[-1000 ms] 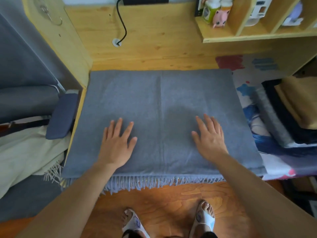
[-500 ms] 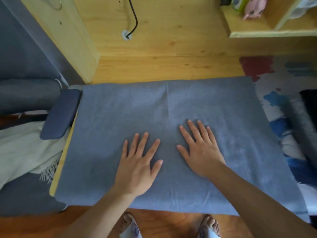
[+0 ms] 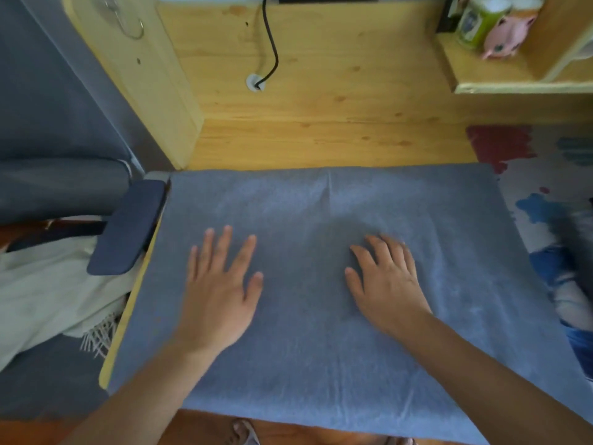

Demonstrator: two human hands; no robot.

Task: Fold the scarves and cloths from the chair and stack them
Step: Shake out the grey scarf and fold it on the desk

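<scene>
Spread apart again since 0.5 s ago: left hand (image 3: 221, 284) slid outward left, right hand (image 3: 385, 281) outward right, both flat on the grey scarf (image 3: 321, 364)

A plain blue-grey cloth (image 3: 321, 316) covers the middle, unpatterned. At twelve o'clock the desk (image 3: 321, 101) is pale honey pine with darker knots; a black cable (image 3: 271, 43) runs to a white grommet (image 3: 255, 82). At nine o'clock sit a navy armrest (image 3: 128, 226) and a cream scarf (image 3: 41, 300) with pale fringe. At three o'clock a white mat (image 3: 526, 175) carries red and blue paint-like blotches. At one o'clock stand a pink toy (image 3: 503, 36) and what seems a green bottle (image 3: 475, 24)
</scene>
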